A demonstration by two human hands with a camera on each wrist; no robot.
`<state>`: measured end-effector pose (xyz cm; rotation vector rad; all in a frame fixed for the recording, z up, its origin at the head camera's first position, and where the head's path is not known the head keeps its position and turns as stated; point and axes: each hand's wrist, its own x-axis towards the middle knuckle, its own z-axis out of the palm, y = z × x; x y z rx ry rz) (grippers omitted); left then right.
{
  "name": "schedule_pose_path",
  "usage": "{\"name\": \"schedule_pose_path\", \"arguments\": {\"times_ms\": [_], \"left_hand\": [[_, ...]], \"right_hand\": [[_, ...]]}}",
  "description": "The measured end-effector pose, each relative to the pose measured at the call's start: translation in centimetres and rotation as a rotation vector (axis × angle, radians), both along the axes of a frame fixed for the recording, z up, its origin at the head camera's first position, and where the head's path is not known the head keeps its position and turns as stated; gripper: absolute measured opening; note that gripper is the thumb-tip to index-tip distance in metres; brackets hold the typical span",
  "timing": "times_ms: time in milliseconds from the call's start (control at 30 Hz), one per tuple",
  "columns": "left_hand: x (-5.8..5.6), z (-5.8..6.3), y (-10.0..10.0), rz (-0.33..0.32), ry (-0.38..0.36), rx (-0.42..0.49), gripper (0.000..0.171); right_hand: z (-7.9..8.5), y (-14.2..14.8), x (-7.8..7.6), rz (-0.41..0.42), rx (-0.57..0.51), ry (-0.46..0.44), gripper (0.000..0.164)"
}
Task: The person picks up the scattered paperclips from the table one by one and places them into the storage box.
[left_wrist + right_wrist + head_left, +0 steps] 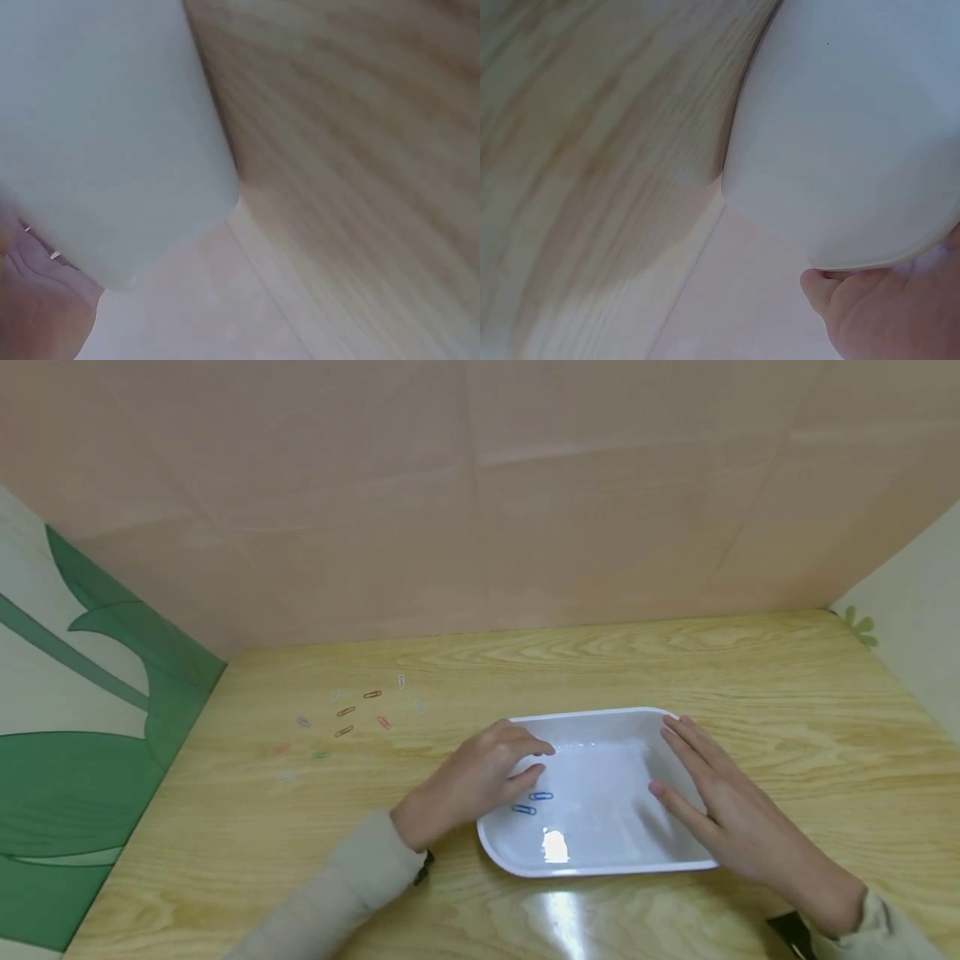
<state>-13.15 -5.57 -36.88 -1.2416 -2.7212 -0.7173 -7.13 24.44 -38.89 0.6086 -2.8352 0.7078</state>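
Observation:
A white rectangular tray (600, 867) stands on the wooden table, with two blue paper clips, one a blue paper clip (541, 796) and the other a blue paper clip (524, 810), lying inside near its left end. Over the left rim reaches my left hand (480, 772); its bent fingers and thumb are apart above the tray floor. Whether anything small is under those fingertips is hard to see. My right hand (723, 806) lies along the right rim with fairly straight fingers, the thumb over the inside. In the right wrist view, fingers (821, 289) touch the rim.
Left of the tray, several loose paper clips lie scattered, including a red paper clip (372, 694), a pink paper clip (384, 723) and a green paper clip (322, 754). A pinkish cloth wall (480, 543) borders the table (810, 693) at the back.

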Motion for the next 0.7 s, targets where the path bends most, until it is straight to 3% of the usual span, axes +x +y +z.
{"name": "schedule_pose_path", "arguments": {"times_ms": [233,433,700], "left_hand": [[-0.5,0.4,-1.0,0.043,0.039,0.049,0.022],[-1.0,0.6,-2.5,0.072,0.12,0.115,0.022],[-1.6,0.7,-4.3,0.169,0.125,0.079,0.023]], "right_hand": [[0.1,-0.1,0.0,-0.004,0.004,0.0,0.07],[0.1,-0.1,0.1,-0.008,0.009,-0.014,0.072],[0.2,0.0,0.2,-0.011,0.01,-0.021,0.072]]}}
